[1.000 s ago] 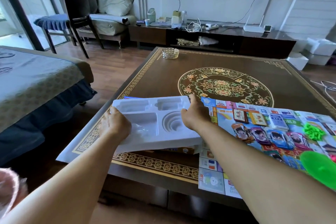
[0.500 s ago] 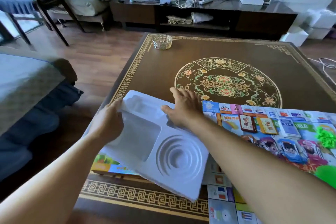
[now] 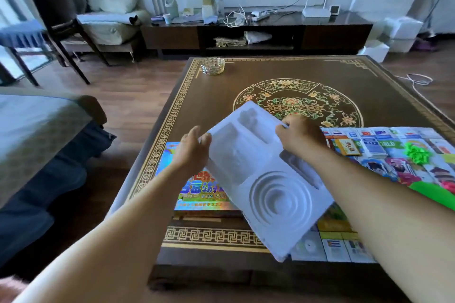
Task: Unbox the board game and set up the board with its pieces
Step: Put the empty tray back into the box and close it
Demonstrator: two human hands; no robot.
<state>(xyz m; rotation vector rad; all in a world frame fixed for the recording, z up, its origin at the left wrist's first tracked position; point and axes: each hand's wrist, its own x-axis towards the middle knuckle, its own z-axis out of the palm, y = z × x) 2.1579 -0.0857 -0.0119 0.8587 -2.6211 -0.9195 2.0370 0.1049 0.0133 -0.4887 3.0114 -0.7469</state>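
One white moulded plastic insert tray (image 3: 266, 179) is held above the near left part of the coffee table (image 3: 369, 86), tilted, its far end raised. It has rectangular wells at the far end and one round well of stepped concentric rings near its near end. The left hand (image 3: 193, 152) pinches the tray's left edge, fingers curled over the rim. The right hand (image 3: 301, 134) grips the far right edge, thumb on top.

One colourful game box (image 3: 197, 192) lies flat on the table under the tray, partly hidden by it. One unfolded game board (image 3: 384, 162) lies to the right, its near corner beneath the tray. On the board: two card stacks visible, one yellow (image 3: 348, 147) and one blue (image 3: 373, 148), and one heap of green pieces (image 3: 417, 154). One glass ashtray (image 3: 213, 65) sits at the table's far left corner.
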